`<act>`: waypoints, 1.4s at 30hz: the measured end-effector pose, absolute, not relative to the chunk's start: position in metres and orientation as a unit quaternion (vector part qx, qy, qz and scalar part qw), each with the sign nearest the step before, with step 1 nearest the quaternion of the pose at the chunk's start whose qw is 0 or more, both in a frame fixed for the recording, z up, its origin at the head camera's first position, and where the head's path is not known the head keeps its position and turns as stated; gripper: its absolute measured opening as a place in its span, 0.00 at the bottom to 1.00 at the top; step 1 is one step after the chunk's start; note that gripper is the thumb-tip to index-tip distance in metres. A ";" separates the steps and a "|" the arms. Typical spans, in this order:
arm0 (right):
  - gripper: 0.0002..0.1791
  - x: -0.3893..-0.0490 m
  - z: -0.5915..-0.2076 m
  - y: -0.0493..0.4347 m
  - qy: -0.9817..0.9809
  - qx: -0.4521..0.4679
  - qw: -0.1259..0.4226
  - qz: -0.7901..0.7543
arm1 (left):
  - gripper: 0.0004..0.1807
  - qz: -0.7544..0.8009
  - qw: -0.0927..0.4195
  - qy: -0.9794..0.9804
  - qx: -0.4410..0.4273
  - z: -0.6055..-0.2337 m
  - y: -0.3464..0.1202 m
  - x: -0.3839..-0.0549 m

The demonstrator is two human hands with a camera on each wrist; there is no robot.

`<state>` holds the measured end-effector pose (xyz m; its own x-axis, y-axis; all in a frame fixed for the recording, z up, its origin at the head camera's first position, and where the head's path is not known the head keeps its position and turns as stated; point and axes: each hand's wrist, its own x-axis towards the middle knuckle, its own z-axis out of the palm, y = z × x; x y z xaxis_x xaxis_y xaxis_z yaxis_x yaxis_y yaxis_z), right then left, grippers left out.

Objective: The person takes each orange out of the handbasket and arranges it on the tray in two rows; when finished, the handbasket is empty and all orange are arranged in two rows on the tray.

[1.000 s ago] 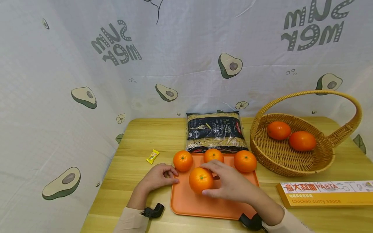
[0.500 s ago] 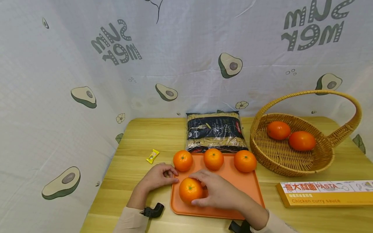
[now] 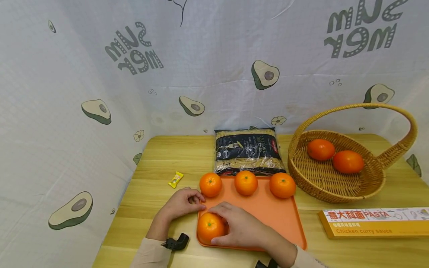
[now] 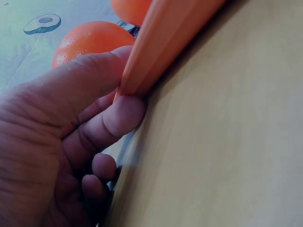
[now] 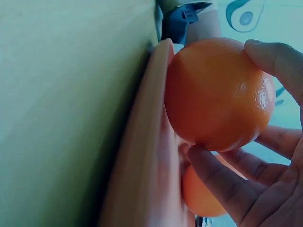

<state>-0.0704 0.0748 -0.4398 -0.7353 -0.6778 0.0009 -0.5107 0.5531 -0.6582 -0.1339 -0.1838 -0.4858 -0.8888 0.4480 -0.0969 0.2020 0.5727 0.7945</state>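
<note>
An orange (image 3: 209, 227) is at the near left corner of the orange tray (image 3: 268, 216), gripped by my right hand (image 3: 239, 227) with the thumb on one side and fingers on the other. In the right wrist view the same orange (image 5: 218, 94) sits against the tray's rim. My left hand (image 3: 183, 203) pinches the tray's left rim; the left wrist view has thumb and index finger on the rim (image 4: 151, 52). Three more oranges line the tray's far side: left (image 3: 210, 184), middle (image 3: 246, 182) and right (image 3: 282, 185).
Behind the tray lies a bag of pasta (image 3: 248, 150). A wicker basket (image 3: 308, 186) with a tall handle holds two orange-red fruits (image 3: 348, 162) at the right. Nearer stands a pasta box (image 3: 375, 223). Left of the tray is a small yellow wrapped packet (image 3: 175, 179).
My right hand has carried the orange from the tray's middle toward me and left, to the near left corner. The left hand has stayed on the rim.
</note>
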 end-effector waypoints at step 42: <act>0.39 -0.065 -0.448 0.065 0.867 -0.356 0.098 -0.334 | 0.07 0.427 0.148 0.872 0.189 -0.483 -0.183 -0.133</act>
<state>-0.0651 0.0651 -0.4480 -0.7272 -0.6831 0.0669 -0.5518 0.5239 -0.6488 -0.1328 -0.1832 -0.4831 -0.8853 0.4549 -0.0967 0.2028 0.5648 0.7999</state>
